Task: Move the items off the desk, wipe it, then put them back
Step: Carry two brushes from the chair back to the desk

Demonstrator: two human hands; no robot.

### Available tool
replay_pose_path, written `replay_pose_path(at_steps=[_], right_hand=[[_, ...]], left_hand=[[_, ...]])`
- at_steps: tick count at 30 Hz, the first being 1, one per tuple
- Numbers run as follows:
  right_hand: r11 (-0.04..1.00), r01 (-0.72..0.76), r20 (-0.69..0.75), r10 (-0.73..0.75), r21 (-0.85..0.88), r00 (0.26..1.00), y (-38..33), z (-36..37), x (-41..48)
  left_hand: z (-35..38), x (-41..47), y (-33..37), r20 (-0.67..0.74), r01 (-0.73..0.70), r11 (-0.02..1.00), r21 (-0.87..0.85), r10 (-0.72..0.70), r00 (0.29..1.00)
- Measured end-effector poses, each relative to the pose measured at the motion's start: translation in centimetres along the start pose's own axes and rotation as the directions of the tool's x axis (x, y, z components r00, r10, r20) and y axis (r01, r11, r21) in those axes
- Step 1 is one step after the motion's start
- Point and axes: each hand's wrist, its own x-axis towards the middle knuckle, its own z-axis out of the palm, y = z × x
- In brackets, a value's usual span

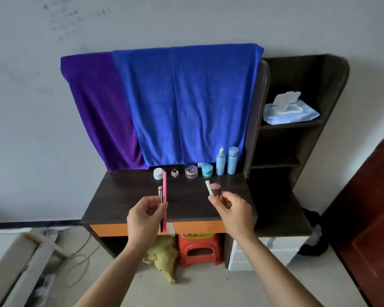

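Observation:
My left hand (145,214) is raised above the front edge of the dark desk (124,196), closed on a long pink brush (164,191) and a small pale-tipped brush (160,193), both upright. My right hand (232,210) holds a short round powder brush (216,189) together with a pale green stick (208,187). Along the back of the desk stand a white jar (158,173), a small glass bottle (174,172), a purple-lidded jar (191,171), a teal jar (207,170) and two light blue bottles (226,161).
A purple towel (102,111) and blue towels (186,103) hang behind the desk. A dark shelf unit (308,138) at the right holds a wet-wipe pack (289,110). Under the desk sit an orange stool (198,249) and a yellow plush toy (164,258).

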Motion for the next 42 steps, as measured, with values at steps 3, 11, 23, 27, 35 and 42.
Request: replay_pose_path(at_steps=[3, 11, 23, 27, 35, 42], right_hand=[[1.0, -0.021, 0.047, 0.02, 0.021, 0.999, 0.0, 3.2, 5.2], [0.998, -0.059, 0.179, 0.055, 0.018, 0.982, -0.7, 13.7, 13.3], [0.873, -0.469, 0.287, 0.487, -0.134, 0.825, 2.2, 33.4, 16.4], [0.794, -0.565, 0.31, 0.608, -0.224, 0.73, 4.1, 38.9, 15.7], [0.729, -0.559, 0.302, 0.678, -0.395, 0.671, 4.9, 44.6, 15.7], [0.687, -0.495, 0.181, 0.663, -0.532, 0.727, 3.6, 43.2, 17.0]], left_hand=[[0.4, 5.0, -0.8, -0.026, 0.035, 0.999, 0.035, -0.034, 0.999], [-0.6, 15.8, -6.3, -0.077, 0.182, 0.982, 0.043, -0.179, 0.981], [-2.4, 31.2, -21.8, 0.151, 0.354, 0.869, 0.345, -0.424, 0.893], [-2.1, 34.2, -25.8, 0.191, 0.374, 0.81, 0.451, -0.497, 0.846], [-0.4, 37.7, -29.8, 0.255, 0.315, 0.801, 0.51, -0.49, 0.833], [-1.8, 39.2, -29.8, 0.244, 0.222, 0.754, 0.619, -0.453, 0.857]])
